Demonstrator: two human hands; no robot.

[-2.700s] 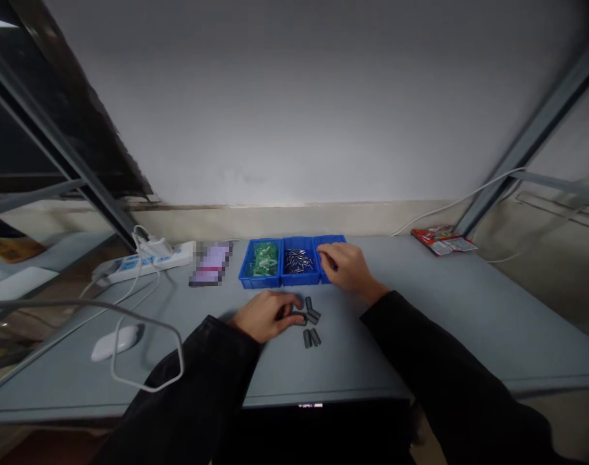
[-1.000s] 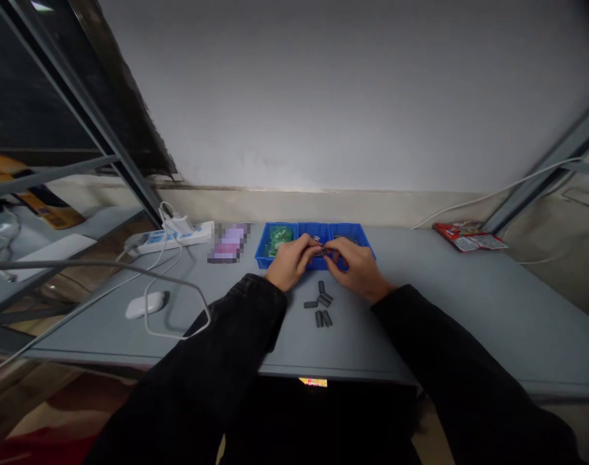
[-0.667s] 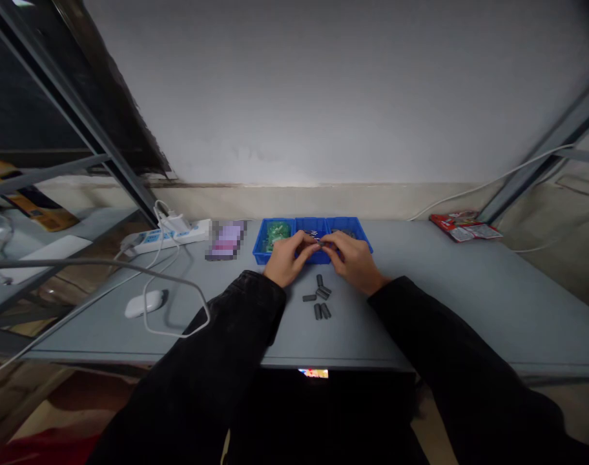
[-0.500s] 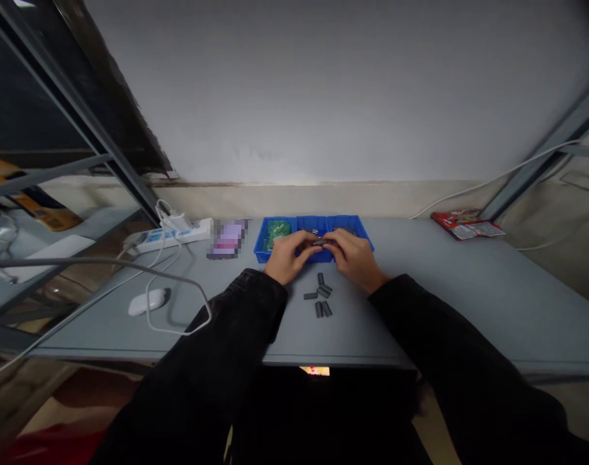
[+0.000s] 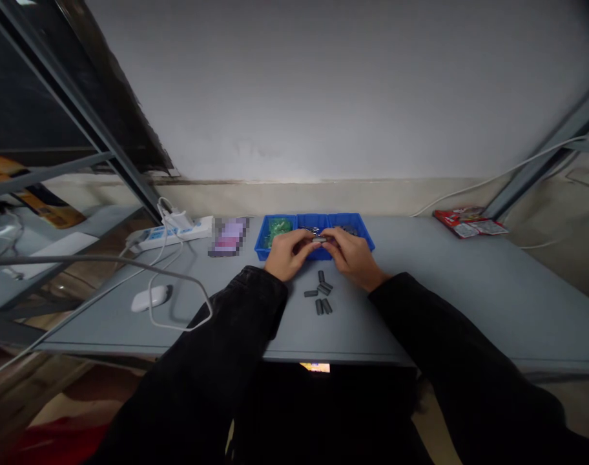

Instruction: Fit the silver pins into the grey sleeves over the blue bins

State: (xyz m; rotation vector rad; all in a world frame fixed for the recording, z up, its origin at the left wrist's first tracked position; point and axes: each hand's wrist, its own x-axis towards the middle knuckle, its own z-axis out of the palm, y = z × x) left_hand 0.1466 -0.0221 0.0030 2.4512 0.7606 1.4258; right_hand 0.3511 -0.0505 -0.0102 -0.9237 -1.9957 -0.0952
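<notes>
Between the fingertips of my left hand and my right hand is a small grey piece, pinched from both sides. Both hands are closed on it, just in front of the middle blue bin. Green parts lie in the left blue bin; dark parts lie in the right blue bin. Shiny metal pieces show in the middle bin, partly hidden by my fingers. Several dark grey cylindrical pieces lie on the grey table below my hands.
On the left are a power strip with white cables, a white earbud case and a blurred phone-like object. A red packet lies at the back right. Metal frame posts stand at both sides.
The grey piece between my fingertips has turned and now shows a lighter face. My hands stay in nearly the same place, and the view has shifted slightly.
</notes>
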